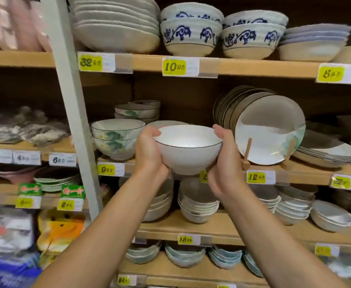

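The person holds a white bowl [188,150] with a thin dark rim in front of the shelves, between both hands. The left grip [149,151] is closed round the bowl's left side, with the thumb on the rim and the fingers hidden behind the wall. The right grip [225,161] clasps the right side down to the foot, with the thumb lying along the rim and the fingers out of sight under the bowl. The bowl is upright, mouth up, level with the front edge of the middle wooden shelf [295,171]; whether it touches that edge cannot be told.

Just left of the left grip, two leaf-painted bowls [116,140] stand nested on the same shelf. To the right, a large plate [270,129] leans on a wooden stand [246,154], with more plates behind it. On the shelf above sit blue-patterned bowls [191,36], over a yellow price tag [174,67]. Below the hands, a stack of small pale bowls [198,206] is on the next shelf down.
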Demonstrator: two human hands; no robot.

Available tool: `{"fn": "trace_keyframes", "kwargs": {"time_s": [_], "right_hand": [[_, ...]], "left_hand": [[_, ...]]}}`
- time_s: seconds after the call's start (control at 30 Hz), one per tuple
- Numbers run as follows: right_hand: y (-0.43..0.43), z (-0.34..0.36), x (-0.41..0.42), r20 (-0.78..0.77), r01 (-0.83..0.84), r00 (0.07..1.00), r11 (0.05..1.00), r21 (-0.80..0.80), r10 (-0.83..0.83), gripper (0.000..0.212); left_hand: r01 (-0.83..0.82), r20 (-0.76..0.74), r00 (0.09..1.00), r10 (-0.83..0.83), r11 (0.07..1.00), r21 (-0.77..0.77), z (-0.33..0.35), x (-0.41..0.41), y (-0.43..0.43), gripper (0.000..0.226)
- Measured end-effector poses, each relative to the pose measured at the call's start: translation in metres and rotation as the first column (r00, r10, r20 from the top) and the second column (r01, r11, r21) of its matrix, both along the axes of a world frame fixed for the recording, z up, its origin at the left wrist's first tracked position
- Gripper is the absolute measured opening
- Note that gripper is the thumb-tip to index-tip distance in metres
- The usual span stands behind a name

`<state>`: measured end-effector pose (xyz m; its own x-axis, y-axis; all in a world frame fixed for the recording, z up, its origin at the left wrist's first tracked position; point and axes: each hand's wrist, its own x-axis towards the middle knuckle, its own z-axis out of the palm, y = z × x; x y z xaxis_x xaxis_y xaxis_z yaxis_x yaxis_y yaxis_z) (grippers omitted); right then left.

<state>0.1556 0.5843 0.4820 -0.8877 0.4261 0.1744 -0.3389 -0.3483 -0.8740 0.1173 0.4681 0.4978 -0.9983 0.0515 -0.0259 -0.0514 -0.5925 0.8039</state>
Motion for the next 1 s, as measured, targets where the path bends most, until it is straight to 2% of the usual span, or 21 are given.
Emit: {"fn": "trace_keyframes", "kwargs": {"time_s": [0.1, 0.2, 0.27, 0.4, 0.57, 0.63, 0.7, 0.87, 1.0], "right_hand": [[-0.014, -0.005, -0.007, -0.078, 0.102, 0.993, 0.986, 0.131, -0.092, 0.062], [-0.027, -0.003, -0.018, -0.136, 0.231, 0.968, 0.957, 0.176, -0.209, 0.076], [-0.032, 0.003, -0.028, -0.145, 0.261, 0.960, 0.954, 0.149, -0.240, 0.073], [-0.026, 0.019, -0.048, -0.098, 0.214, 0.972, 0.977, 0.016, -0.211, 0.048], [-0.024, 0.027, -0.062, -0.034, 0.183, 0.982, 0.980, -0.082, -0.186, 0.040], [-0.017, 0.033, -0.064, -0.005, 0.119, 0.993, 0.979, -0.164, -0.121, 0.033], [-0.006, 0.039, -0.066, 0.039, -0.003, 0.999, 0.983, -0.186, 0.011, 0.032], [0.015, 0.050, -0.065, 0.108, -0.286, 0.942, 0.930, -0.231, 0.316, 0.048], [0.017, 0.049, -0.069, 0.102, -0.304, 0.938, 0.926, -0.223, 0.332, 0.030]], "left_hand": [[-0.063, -0.044, 0.997, 0.064, 0.998, 0.021, 0.008, -0.009, 0.002, 0.029], [-0.116, -0.077, 0.990, 0.118, 0.993, 0.028, 0.016, -0.018, 0.005, 0.031], [-0.134, -0.086, 0.987, 0.136, 0.991, 0.028, 0.020, -0.024, 0.005, 0.031], [-0.117, -0.169, 0.980, 0.108, 0.992, -0.047, 0.017, -0.038, 0.002, 0.019], [-0.080, -0.242, 0.970, 0.040, 0.984, -0.157, 0.024, -0.055, -0.006, 0.012], [-0.017, -0.233, 0.972, -0.030, 0.981, -0.195, 0.030, -0.063, -0.011, 0.015], [0.078, -0.220, 0.967, -0.126, 0.974, -0.215, 0.035, -0.068, -0.015, 0.014], [0.241, -0.131, 0.957, -0.259, 0.961, -0.138, 0.040, -0.072, -0.012, 0.039], [0.268, -0.078, 0.960, -0.268, 0.963, -0.018, 0.037, -0.065, -0.008, 0.044]]}}
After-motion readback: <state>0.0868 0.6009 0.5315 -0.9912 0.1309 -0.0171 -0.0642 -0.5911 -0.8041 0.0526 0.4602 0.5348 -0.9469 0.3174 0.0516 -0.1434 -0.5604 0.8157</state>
